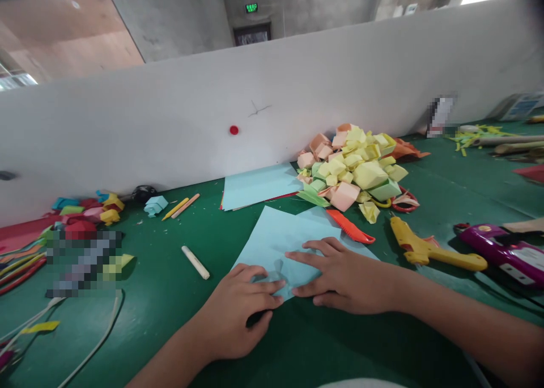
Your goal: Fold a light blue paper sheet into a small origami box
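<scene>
Counter [161,297], green, bears a heap of folded paper [355,167] toward its far edge and a light-blue sheet [272,238] near its near edge. The right hand [335,277] rests on the sheet, grip spread, apparently keeping it flat; the left hand [244,308] curves over its near corner (whether that grip pinches paper, I cannot tell). Toward the right edge lies a yellow glue gun [425,248], presumably handy; leftward, a white stick [195,263].
</scene>
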The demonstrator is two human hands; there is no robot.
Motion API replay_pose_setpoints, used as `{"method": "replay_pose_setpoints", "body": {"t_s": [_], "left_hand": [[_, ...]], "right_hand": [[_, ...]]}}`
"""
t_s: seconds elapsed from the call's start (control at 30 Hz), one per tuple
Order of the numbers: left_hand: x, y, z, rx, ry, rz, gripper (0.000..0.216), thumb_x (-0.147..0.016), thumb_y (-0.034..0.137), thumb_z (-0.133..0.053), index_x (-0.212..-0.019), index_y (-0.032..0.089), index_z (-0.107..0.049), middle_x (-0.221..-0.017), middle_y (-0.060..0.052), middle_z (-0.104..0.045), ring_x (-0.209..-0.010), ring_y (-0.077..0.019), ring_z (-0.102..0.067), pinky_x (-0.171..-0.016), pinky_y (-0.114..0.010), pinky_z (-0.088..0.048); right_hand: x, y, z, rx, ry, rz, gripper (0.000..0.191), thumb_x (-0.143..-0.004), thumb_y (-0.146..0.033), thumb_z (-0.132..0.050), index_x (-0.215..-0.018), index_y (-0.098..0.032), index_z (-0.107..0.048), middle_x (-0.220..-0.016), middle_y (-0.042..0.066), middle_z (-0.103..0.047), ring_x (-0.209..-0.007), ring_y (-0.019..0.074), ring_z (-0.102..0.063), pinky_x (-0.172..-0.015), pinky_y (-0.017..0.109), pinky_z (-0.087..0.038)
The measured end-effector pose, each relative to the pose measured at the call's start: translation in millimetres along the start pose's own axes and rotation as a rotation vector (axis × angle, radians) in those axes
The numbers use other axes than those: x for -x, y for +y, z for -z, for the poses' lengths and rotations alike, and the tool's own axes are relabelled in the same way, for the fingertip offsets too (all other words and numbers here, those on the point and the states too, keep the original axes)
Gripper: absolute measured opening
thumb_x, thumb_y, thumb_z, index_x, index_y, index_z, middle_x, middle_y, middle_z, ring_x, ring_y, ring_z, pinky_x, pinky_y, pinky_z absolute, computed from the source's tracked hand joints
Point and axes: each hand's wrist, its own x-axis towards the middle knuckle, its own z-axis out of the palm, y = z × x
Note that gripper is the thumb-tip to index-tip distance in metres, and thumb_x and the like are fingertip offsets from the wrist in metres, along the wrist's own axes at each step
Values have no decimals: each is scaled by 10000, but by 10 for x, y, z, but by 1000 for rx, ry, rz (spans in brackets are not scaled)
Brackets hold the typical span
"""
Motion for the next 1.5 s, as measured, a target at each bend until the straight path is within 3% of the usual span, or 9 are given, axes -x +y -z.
{"method": "replay_pose_setpoints", "body": {"t_s": [0.47,0.83,0.97,1.13,1.37,1.5], "left_hand": [[-2,-8,30,22,-23,4,313,-894,160,-601,-1144,273,-753,-1305,-14,-716,-1169,-305,-609,-972,-495,-487],[-15,-6,64,50,-73,22,338,-889,152,-598,-1168,278,-743,-1351,10,-687,-1191,-320,-594,-976,-514,-476],[-13,-12,73,47,-81,24,345,-886,149,-590,-1169,274,-743,-1359,2,-682,-1199,-322,-586,-983,-516,-465],[-3,-7,81,40,-131,46,375,-882,146,-589,-1198,286,-734,-1377,1,-670,-1224,-312,-578,-1007,-510,-453],[-6,-22,63,27,-108,42,350,-904,153,-579,-1177,294,-747,-1348,-10,-690,-1216,-307,-581,-998,-497,-457],[-10,-17,70,31,-106,34,350,-924,156,-564,-1192,290,-744,-1348,-22,-690,-1221,-304,-578,-993,-491,-461]], "right_hand": [[79,46,68,-56,-28,-77,331,-1019,-422,-499,-1295,-463,-678,-1689,-42,-239,-1512,476,-219,-1099,811,-223],[139,92,165,-116,-40,-126,282,-994,-424,-557,-1209,-460,-735,-1646,-31,-347,-1497,465,-274,-1085,781,-312],[142,112,204,-178,-78,-146,308,-1006,-456,-521,-1225,-428,-736,-1662,-20,-316,-1507,457,-251,-1118,765,-267],[148,137,280,-262,-209,-220,390,-1011,-531,-465,-1269,-388,-721,-1702,-27,-192,-1546,446,-94,-1173,731,-148],[159,156,327,-345,-168,-237,373,-986,-526,-511,-1201,-359,-766,-1670,-25,-300,-1536,430,-158,-1206,676,-147],[168,165,360,-376,-186,-298,383,-983,-531,-508,-1174,-343,-781,-1675,-28,-284,-1542,425,-136,-1201,674,-175]]}}
